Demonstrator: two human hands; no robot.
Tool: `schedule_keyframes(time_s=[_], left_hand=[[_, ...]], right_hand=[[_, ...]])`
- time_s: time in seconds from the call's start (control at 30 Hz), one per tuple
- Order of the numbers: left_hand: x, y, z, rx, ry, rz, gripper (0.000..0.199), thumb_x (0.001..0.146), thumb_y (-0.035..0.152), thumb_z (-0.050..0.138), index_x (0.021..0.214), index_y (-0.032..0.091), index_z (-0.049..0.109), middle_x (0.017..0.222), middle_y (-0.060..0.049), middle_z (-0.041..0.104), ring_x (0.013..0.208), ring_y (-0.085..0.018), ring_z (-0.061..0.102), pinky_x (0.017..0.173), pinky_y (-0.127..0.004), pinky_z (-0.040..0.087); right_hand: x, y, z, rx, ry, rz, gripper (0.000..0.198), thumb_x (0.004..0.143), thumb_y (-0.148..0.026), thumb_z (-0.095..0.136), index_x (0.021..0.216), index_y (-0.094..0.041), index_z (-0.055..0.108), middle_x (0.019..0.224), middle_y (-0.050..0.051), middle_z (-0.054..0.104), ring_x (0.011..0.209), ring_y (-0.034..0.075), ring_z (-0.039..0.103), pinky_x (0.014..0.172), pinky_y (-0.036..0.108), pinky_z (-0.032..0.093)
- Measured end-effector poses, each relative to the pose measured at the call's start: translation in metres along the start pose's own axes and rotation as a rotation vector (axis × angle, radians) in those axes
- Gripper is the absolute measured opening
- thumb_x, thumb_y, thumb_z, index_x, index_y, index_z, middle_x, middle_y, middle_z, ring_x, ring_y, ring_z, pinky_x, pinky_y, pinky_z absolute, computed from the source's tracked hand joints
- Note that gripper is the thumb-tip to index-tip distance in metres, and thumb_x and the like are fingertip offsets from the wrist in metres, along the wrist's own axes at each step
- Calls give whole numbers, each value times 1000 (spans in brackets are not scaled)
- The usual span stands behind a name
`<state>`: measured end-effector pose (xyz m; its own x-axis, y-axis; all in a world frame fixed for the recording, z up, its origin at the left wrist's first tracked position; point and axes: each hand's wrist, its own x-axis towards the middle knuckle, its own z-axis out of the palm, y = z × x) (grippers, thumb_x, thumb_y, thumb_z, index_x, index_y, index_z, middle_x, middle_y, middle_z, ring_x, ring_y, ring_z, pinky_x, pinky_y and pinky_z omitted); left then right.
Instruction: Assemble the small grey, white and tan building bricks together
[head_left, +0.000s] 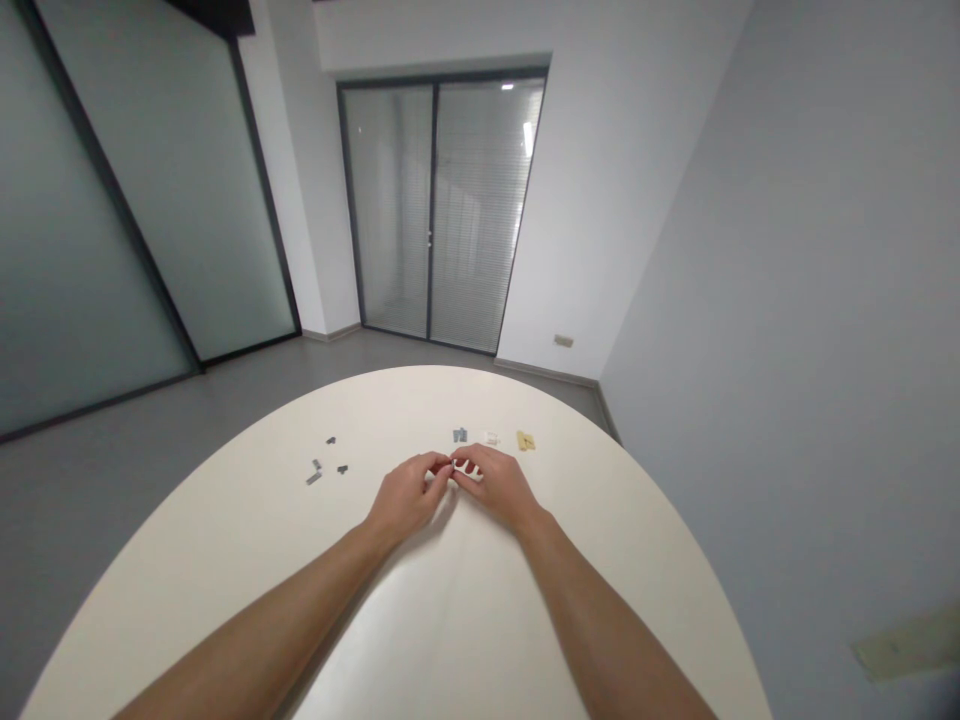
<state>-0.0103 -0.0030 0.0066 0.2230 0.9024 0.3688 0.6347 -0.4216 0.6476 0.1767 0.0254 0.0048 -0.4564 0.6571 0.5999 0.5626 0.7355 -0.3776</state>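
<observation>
Both my hands meet over the middle of the round table, fingertips together. My left hand is closed in a pinch, and my right hand pinches from the other side. Between their fingertips is a small dark piece, mostly covered by the fingers; its kind is too small to tell. Just beyond my right hand lie a blue-grey piece, a white piece and a yellow piece. To the left of my left hand are several small grey pieces, among them a flat grey strip and a dark piece.
The white round table has its curved far edge just past the pieces. Another dark piece lies at the far left. Beyond stand a glass door with blinds, frosted glass panels and a plain wall on the right.
</observation>
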Motion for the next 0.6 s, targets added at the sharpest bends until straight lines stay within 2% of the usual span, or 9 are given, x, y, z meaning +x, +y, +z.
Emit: schedule_keyframes(time_s=[0.23,0.6], left_hand=[[0,3,-2,11,-19,19,35,99,36,36,105,25,69,105,-3,74,97,-21,65,84,-32,46],[0,2,-2,24,16,-10,31,98,35,39,104,26,68,103,-2,74,94,-20,67,80,-30,49]], right_hand=[[0,1,1,-9,10,-4,9,91,-30,64,96,-22,65,90,2,71,76,13,64,68,22,48],[0,-2,-1,-45,24,20,11,91,-33,65,96,-23,65,87,2,70,76,14,64,68,23,48]])
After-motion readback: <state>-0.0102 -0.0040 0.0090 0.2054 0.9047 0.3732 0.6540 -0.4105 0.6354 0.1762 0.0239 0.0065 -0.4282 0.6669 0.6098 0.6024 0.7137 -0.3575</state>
